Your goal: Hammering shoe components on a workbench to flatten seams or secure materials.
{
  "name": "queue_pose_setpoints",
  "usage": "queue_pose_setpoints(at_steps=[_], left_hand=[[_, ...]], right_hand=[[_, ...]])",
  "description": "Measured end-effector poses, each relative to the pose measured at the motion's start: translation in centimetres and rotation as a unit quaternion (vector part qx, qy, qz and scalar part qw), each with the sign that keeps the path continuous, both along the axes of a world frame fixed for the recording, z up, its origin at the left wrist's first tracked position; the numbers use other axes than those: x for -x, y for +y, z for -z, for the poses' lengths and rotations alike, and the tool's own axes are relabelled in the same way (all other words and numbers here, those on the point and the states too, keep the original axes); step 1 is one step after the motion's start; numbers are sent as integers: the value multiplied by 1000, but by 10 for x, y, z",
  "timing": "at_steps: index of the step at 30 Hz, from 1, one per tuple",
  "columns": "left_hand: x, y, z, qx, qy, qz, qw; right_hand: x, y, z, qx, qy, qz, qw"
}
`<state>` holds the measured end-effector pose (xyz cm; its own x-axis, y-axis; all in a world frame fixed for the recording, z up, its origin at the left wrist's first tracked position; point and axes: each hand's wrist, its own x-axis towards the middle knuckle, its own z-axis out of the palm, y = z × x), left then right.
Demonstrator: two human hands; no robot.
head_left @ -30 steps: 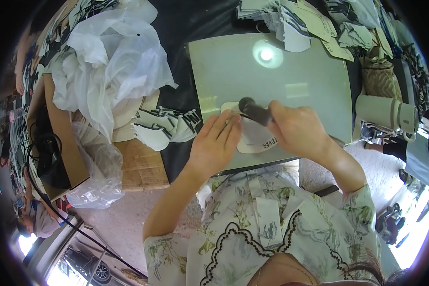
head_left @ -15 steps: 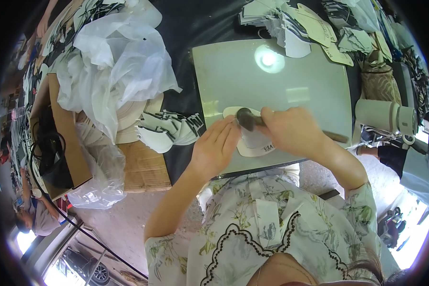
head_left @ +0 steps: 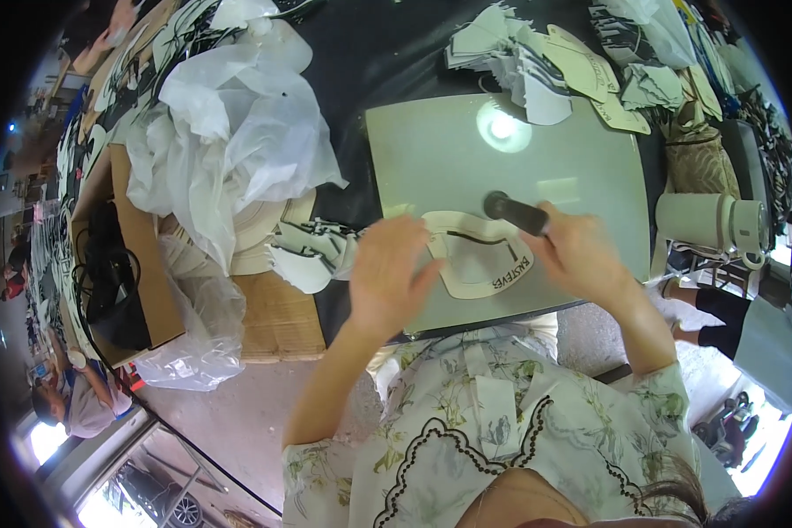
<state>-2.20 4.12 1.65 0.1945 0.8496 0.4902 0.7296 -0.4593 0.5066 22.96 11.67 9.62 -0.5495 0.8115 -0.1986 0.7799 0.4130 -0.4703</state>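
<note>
A cream, curved shoe-upper piece (head_left: pixel 480 260) with a dark seam line lies flat on a pale grey-green work plate (head_left: pixel 449 158). My left hand (head_left: pixel 387 277) rests palm down with spread fingers on the piece's left end, holding it against the plate. My right hand (head_left: pixel 581 255) grips the handle of a dark hammer (head_left: pixel 512 211). The hammer's round head sits at the piece's upper right edge.
Crumpled white plastic bags (head_left: pixel 238 114) pile over a cardboard box (head_left: pixel 277 317) at my left. More printed cut pieces (head_left: pixel 312 251) lie beside the plate, and stacks of others (head_left: pixel 546 62) sit beyond it. A pale cylindrical machine part (head_left: pixel 708 220) stands at the right.
The hammer head has shifted rightward along the piece and my right hand has drawn back. My left hand has slid left and flattened, uncovering more of the cream piece.
</note>
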Motion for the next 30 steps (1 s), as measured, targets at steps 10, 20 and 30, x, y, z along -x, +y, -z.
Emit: queue_pose_setpoints(at_steps=[10,20,30], left_hand=[[-28,-13,4,31,80,85,993],[-5,-6,-1,42,-50,-21,998],[-51,-30,6,70,114,-146,980]], right_hand=[[-20,-13,9,37,-107,-36,993],[-16,-15,9,94,90,70,989],[10,-19,38,318,232,188,900]])
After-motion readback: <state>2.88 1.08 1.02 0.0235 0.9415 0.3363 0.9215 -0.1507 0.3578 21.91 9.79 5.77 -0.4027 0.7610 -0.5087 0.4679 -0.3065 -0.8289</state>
